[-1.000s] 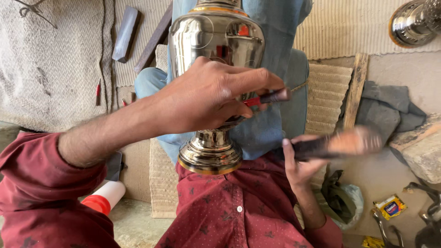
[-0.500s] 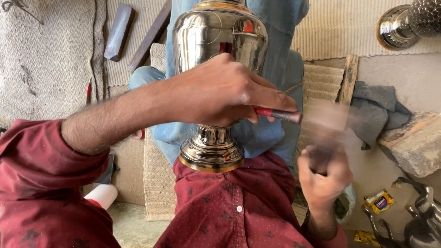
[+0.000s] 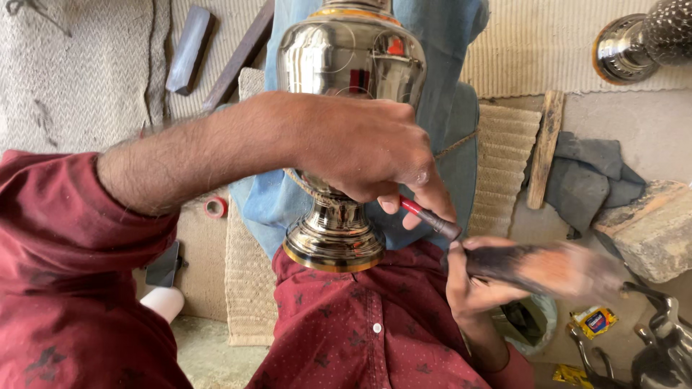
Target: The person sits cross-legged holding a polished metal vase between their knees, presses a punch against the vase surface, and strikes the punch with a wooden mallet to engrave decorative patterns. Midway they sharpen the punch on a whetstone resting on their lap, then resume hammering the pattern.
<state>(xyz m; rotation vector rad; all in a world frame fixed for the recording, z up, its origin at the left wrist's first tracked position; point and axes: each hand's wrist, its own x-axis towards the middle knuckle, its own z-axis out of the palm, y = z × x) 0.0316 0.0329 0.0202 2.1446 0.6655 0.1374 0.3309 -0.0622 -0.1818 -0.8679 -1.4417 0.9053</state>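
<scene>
1. A red-handled punch (image 3: 430,218) is pinched in the left hand (image 3: 367,148) against the polished metal vessel (image 3: 351,86) in the lap.
2. The dark mallet (image 3: 544,268), gripped by the right hand (image 3: 472,284), has been swung back level, blurred, at the punch's end: striking goes on.

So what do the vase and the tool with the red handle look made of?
Vase: polished metal, likely plated or steel; it mirrors its surroundings, with a brass-coloured band at the foot. Tool in the left hand: glossy red handle, perhaps plastic or painted, and a dull dark metal tip. The right hand swings a blurred object.
</scene>
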